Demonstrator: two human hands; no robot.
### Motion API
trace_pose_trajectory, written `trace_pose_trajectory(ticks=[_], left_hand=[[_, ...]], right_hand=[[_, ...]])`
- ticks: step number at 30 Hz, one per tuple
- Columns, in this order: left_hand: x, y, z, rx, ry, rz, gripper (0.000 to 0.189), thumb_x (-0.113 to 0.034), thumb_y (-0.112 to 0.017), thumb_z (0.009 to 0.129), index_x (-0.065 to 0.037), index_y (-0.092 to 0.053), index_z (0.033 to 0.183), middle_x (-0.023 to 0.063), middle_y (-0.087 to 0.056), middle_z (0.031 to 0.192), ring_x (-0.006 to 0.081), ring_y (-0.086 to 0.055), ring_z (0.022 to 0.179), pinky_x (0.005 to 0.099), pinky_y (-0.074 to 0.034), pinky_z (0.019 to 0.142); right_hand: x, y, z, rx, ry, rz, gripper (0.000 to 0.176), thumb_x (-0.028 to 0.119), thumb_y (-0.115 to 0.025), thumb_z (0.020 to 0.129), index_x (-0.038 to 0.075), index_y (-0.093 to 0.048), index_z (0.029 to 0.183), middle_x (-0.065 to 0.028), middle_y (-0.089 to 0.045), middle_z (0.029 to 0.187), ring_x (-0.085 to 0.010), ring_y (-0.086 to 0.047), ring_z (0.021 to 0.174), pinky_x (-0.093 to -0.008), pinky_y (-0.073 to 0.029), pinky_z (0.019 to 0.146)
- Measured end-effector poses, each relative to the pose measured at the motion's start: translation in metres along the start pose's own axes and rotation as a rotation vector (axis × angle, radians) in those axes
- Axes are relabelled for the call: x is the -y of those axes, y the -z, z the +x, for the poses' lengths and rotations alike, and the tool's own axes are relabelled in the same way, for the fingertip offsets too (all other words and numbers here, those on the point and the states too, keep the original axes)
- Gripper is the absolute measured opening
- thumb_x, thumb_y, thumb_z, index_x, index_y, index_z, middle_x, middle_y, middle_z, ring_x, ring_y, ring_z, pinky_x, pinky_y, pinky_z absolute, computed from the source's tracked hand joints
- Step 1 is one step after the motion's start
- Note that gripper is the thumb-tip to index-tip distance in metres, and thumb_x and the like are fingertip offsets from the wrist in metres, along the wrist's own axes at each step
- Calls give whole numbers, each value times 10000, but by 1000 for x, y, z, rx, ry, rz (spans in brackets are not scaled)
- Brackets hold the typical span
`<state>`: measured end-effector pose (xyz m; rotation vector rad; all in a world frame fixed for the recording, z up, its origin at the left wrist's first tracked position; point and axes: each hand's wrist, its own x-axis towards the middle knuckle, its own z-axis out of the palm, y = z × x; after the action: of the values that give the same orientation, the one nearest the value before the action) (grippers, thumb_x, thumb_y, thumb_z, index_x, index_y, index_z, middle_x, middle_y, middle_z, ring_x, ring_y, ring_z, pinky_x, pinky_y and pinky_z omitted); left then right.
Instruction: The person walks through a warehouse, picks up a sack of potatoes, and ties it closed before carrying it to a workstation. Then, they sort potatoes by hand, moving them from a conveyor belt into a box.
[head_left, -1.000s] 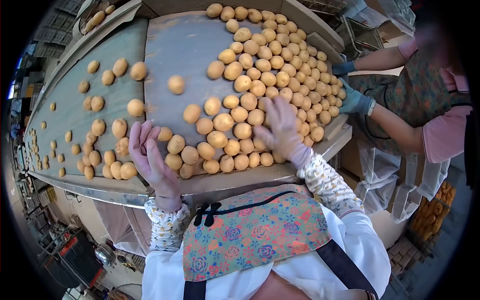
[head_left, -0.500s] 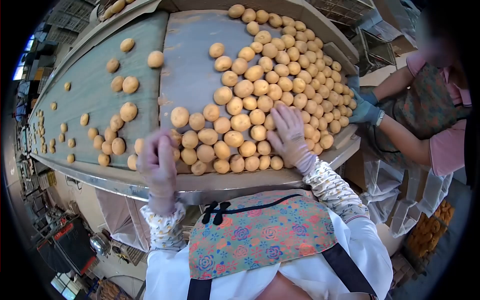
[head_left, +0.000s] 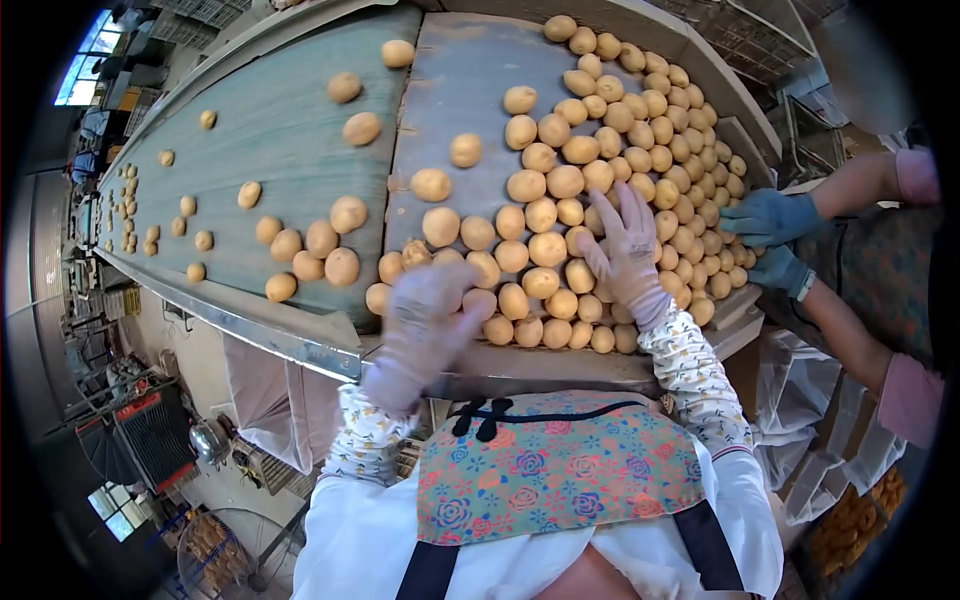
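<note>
Several round yellow potatoes (head_left: 547,249) lie packed together on the grey sorting surface (head_left: 450,90). My left hand (head_left: 425,318), gloved and blurred by motion, hovers over the near left edge of the pile, fingers apart, with potatoes beside its fingertips. My right hand (head_left: 630,250), in a thin pale glove, rests on the potatoes at the middle of the pile with its fingers spread. More potatoes (head_left: 342,266) sit scattered on the green belt (head_left: 290,110) to the left.
At the right, a co-worker's blue-gloved hands (head_left: 770,218) touch the far end of the pile. A metal rim (head_left: 290,337) runs along the near side. White bags (head_left: 800,400) hang at the lower right, and a red-edged machine (head_left: 155,435) stands lower left.
The view has shifted, moving the scene rightward. My left hand has opened from a closed shape and reached right toward the potatoes. Potatoes on the green belt have moved closer to the grey surface.
</note>
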<state>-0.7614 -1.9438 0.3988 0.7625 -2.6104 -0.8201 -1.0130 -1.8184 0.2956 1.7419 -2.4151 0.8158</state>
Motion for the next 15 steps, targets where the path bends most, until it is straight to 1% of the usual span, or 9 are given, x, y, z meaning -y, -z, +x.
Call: trace_pose_trajectory(ticks=[1,3,6,8,10,11,12,14,15], left_hand=[[6,16,6,-89,4,247,352,-238,-737,757,-107,-635,1067,78,-661,1015,286,-609,947,431,-460,840],[27,36,4,60,176,632,488,-295,-752,694,-114,-611,1125,63,-646,1012,271,-563,1051,443,-394,926],[31,28,13,139,98,676,451,-271,-737,694,-121,-613,1100,54,-640,983,275,-562,1044,448,-402,911],[35,20,26,196,58,677,345,-236,-698,695,-137,-601,1010,61,-636,923,256,-564,1022,441,-376,990],[45,12,32,175,-64,744,341,-238,-702,689,-141,-602,1000,59,-645,921,253,-573,1018,440,-357,1034],[38,16,37,284,21,748,347,-203,-721,668,-146,-608,992,54,-650,934,251,-572,1024,440,-320,1082],[33,21,38,233,13,690,358,-188,-729,663,-145,-611,999,52,-651,941,248,-573,1021,446,-319,1082],[23,33,36,135,-2,581,383,-157,-745,652,-143,-618,1013,49,-654,956,244,-575,1016,458,-316,1080],[8,43,36,70,14,501,483,-108,-737,693,-121,-615,1160,61,-663,1019,227,-585,1035,429,-319,1087]], right_hand=[[8,1,-6,19,23,34,635,388,-675,822,56,-514,1338,-236,-451,1332,-421,-422,1238,-526,-297,1059],[30,4,-14,49,75,64,603,339,-670,825,38,-518,1325,-232,-457,1326,-413,-424,1239,-522,-304,1056],[39,4,-14,16,123,101,546,264,-668,814,26,-535,1287,-223,-470,1308,-398,-439,1219,-510,-339,1023],[39,2,-2,-78,96,190,494,215,-664,804,24,-555,1246,-214,-481,1290,-386,-460,1187,-499,-375,980],[65,9,14,-51,213,337,405,138,-645,777,45,-576,1165,-122,-594,1059,-309,-585,941,-439,-449,827],[83,8,21,-15,340,353,375,137,-632,783,68,-581,1148,-97,-605,978,-274,-603,882,-403,-472,793],[98,-5,20,225,339,380,396,111,-628,766,67,-604,1159,-102,-608,1069,-279,-605,930,-409,-483,798],[124,-13,25,167,455,296,321,128,-591,792,82,-614,1108,-81,-619,1055,-252,-618,909,-386,-496,736],[133,-19,26,203,473,224,308,132,-584,805,83,-613,1108,-82,-628,1051,-250,-622,913,-381,-500,734]])
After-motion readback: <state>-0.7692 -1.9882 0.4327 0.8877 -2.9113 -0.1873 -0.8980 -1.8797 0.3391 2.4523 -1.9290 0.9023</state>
